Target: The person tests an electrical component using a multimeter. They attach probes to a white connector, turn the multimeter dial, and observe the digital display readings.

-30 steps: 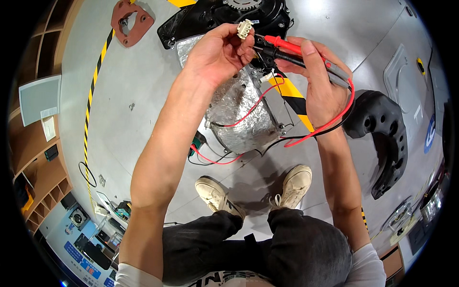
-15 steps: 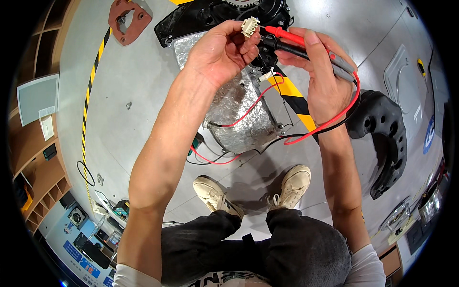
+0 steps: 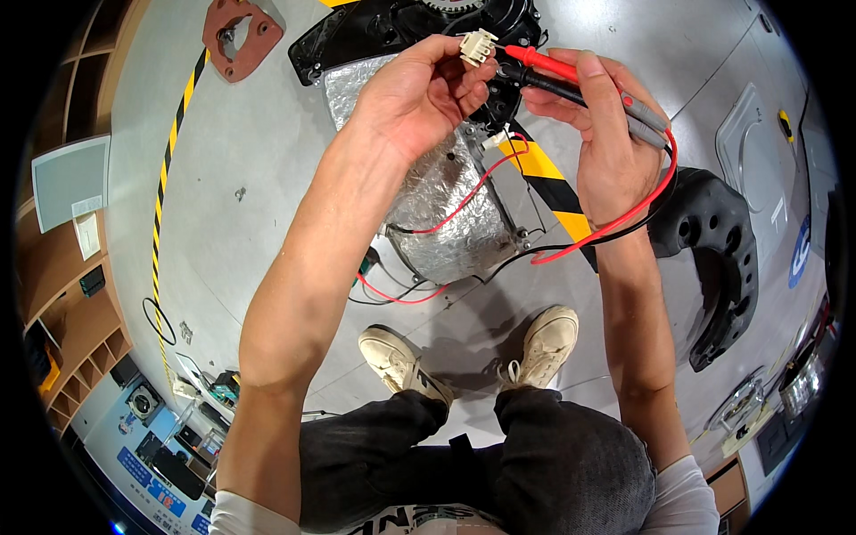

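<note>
My left hand (image 3: 423, 98) pinches a small cream multi-pin plastic connector (image 3: 478, 46) above a silver foil-wrapped housing (image 3: 446, 250). My right hand (image 3: 615, 160) grips a red test probe (image 3: 557, 64) and a black test probe (image 3: 553, 86) together, their front ends pointing left at the connector. Whether the tips touch it is too small to tell. Red and black leads trail from the probe handles down across the housing's right side. A black mechanical assembly (image 3: 339, 45) lies behind my hands, and a thinner red wire (image 3: 464, 205) runs over the foil.
A reddish plate with a large hole (image 3: 223, 58) lies at upper left. A black curved moulded part (image 3: 727, 241) and a pale panel (image 3: 749, 143) lie on the right. Yellow-black tape (image 3: 553, 187) marks the floor (image 3: 223, 223). Wooden shelving (image 3: 67, 294) stands on the left.
Both hands, with the connector and the two probes, have moved slightly up and to the right. My grip on each has stayed.
</note>
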Action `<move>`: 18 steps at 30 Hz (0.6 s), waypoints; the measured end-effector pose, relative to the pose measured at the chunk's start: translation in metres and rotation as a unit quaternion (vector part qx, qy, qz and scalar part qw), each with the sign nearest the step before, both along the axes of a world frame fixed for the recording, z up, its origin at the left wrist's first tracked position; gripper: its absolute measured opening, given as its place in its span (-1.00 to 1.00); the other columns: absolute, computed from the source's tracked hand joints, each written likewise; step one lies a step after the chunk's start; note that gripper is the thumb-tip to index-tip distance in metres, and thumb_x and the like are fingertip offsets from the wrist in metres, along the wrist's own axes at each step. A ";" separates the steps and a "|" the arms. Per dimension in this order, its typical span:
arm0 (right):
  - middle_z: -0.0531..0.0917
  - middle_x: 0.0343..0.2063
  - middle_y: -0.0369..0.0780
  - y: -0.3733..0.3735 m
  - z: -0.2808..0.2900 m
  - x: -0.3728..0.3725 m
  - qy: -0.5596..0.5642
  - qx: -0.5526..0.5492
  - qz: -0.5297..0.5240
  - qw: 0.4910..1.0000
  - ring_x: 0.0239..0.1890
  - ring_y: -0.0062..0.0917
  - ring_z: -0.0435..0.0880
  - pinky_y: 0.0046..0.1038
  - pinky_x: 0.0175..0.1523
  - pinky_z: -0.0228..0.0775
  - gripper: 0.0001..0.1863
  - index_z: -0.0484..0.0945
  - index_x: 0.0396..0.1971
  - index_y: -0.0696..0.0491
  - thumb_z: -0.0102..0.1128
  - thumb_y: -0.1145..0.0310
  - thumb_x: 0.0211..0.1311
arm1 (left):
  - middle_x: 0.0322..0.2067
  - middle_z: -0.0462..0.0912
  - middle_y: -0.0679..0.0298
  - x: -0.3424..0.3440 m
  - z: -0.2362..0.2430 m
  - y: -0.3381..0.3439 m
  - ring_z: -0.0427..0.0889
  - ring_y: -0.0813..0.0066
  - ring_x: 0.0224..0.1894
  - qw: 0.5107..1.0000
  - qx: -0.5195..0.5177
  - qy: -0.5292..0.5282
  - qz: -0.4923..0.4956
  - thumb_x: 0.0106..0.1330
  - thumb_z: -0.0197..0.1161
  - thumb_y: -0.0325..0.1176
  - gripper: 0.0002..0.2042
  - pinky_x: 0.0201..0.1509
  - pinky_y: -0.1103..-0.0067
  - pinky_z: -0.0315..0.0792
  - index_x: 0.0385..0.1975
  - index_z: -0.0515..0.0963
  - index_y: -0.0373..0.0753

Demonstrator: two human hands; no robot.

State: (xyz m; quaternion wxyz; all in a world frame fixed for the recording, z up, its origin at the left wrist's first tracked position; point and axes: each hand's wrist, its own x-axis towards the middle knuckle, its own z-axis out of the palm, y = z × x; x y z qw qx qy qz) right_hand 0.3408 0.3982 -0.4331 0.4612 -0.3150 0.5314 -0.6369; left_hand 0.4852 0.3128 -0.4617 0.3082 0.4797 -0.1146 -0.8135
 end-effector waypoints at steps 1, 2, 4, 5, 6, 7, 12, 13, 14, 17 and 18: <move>0.63 -0.41 -0.08 0.000 0.000 0.000 0.001 0.001 -0.002 1.000 -0.40 -0.42 0.67 -0.56 -0.26 0.51 -0.69 0.52 -0.30 0.34 0.00 0.33 0.25 | -0.41 0.58 0.21 0.000 0.000 0.000 0.48 0.51 -0.49 1.000 0.001 0.000 0.000 0.26 0.03 -0.39 -0.83 -0.37 0.61 0.38 -0.28 0.44 -0.37; 0.63 -0.41 -0.08 0.000 0.000 -0.001 0.003 0.001 -0.003 1.000 -0.41 -0.42 0.67 -0.56 -0.27 0.51 -0.68 0.52 -0.31 0.34 0.00 0.32 0.25 | -0.41 0.58 0.21 0.000 0.000 0.001 0.49 0.52 -0.49 1.000 0.001 0.003 -0.002 0.26 0.03 -0.39 -0.83 -0.37 0.62 0.39 -0.29 0.44 -0.37; 0.63 -0.42 -0.08 -0.001 -0.001 -0.001 0.002 0.000 -0.005 1.000 -0.42 -0.42 0.67 -0.57 -0.27 0.52 -0.69 0.52 -0.31 0.34 0.01 0.32 0.25 | -0.41 0.58 0.20 0.000 -0.001 0.002 0.50 0.52 -0.48 1.000 0.000 0.007 -0.007 0.27 0.03 -0.40 -0.84 -0.37 0.62 0.39 -0.30 0.44 -0.37; 0.63 -0.42 -0.08 -0.001 -0.001 -0.001 0.000 -0.001 -0.005 1.000 -0.42 -0.42 0.68 -0.57 -0.28 0.51 -0.69 0.52 -0.32 0.34 0.02 0.33 0.24 | -0.42 0.58 0.20 0.001 -0.002 0.001 0.51 0.51 -0.48 1.000 0.000 0.008 -0.008 0.27 0.03 -0.40 -0.84 -0.36 0.62 0.40 -0.30 0.44 -0.36; 0.63 -0.42 -0.08 -0.001 -0.002 -0.001 0.000 -0.001 -0.006 1.000 -0.42 -0.42 0.68 -0.58 -0.28 0.51 -0.69 0.52 -0.32 0.34 0.03 0.33 0.24 | -0.42 0.58 0.20 0.001 -0.003 0.000 0.51 0.51 -0.48 1.000 0.000 0.011 -0.009 0.27 0.03 -0.40 -0.85 -0.36 0.62 0.40 -0.31 0.44 -0.36; 0.63 -0.42 -0.08 -0.001 -0.001 -0.001 0.001 0.001 -0.010 1.000 -0.42 -0.43 0.68 -0.59 -0.29 0.51 -0.70 0.52 -0.32 0.34 0.03 0.34 0.24 | -0.43 0.58 0.20 0.001 -0.003 0.000 0.52 0.51 -0.48 1.000 0.000 0.013 -0.011 0.27 0.03 -0.40 -0.85 -0.36 0.61 0.40 -0.31 0.44 -0.36; 0.64 -0.42 -0.10 0.000 0.002 0.002 0.003 0.004 -0.021 1.000 -0.42 -0.44 0.68 -0.62 -0.33 0.49 -0.73 0.53 -0.32 0.33 0.08 0.37 0.22 | -0.45 0.58 0.20 -0.002 0.000 0.001 0.52 0.49 -0.48 1.000 0.000 0.017 0.002 0.28 0.02 -0.40 -0.85 -0.36 0.61 0.41 -0.33 0.44 -0.36; 0.64 -0.43 -0.10 -0.001 0.002 0.002 -0.001 0.002 -0.024 1.000 -0.42 -0.44 0.68 -0.62 -0.33 0.48 -0.74 0.53 -0.32 0.32 0.09 0.37 0.21 | -0.46 0.58 0.19 -0.002 0.000 0.001 0.52 0.49 -0.48 1.000 0.000 0.017 0.004 0.28 0.02 -0.40 -0.85 -0.37 0.61 0.42 -0.34 0.44 -0.36; 0.64 -0.43 -0.11 -0.001 0.001 0.003 -0.006 0.001 -0.028 1.000 -0.42 -0.45 0.68 -0.63 -0.33 0.48 -0.74 0.53 -0.32 0.32 0.09 0.37 0.21 | -0.46 0.58 0.19 -0.003 0.000 0.001 0.52 0.48 -0.48 1.000 0.001 0.017 0.007 0.28 0.02 -0.40 -0.85 -0.38 0.62 0.42 -0.34 0.44 -0.37; 0.64 -0.43 -0.11 0.000 0.000 0.004 -0.008 0.004 -0.033 0.999 -0.42 -0.45 0.68 -0.64 -0.34 0.48 -0.76 0.52 -0.32 0.30 0.12 0.38 0.19 | -0.46 0.57 0.18 -0.005 0.002 0.003 0.52 0.48 -0.48 1.000 0.000 0.021 0.016 0.28 0.02 -0.41 -0.85 -0.40 0.62 0.43 -0.35 0.44 -0.38; 0.64 -0.44 -0.11 0.000 -0.001 0.004 -0.007 0.007 -0.034 0.999 -0.42 -0.45 0.68 -0.64 -0.34 0.48 -0.77 0.52 -0.32 0.30 0.14 0.39 0.18 | -0.46 0.57 0.18 -0.005 0.003 0.003 0.52 0.48 -0.48 1.000 -0.003 0.024 0.018 0.28 0.02 -0.41 -0.86 -0.40 0.63 0.43 -0.35 0.44 -0.38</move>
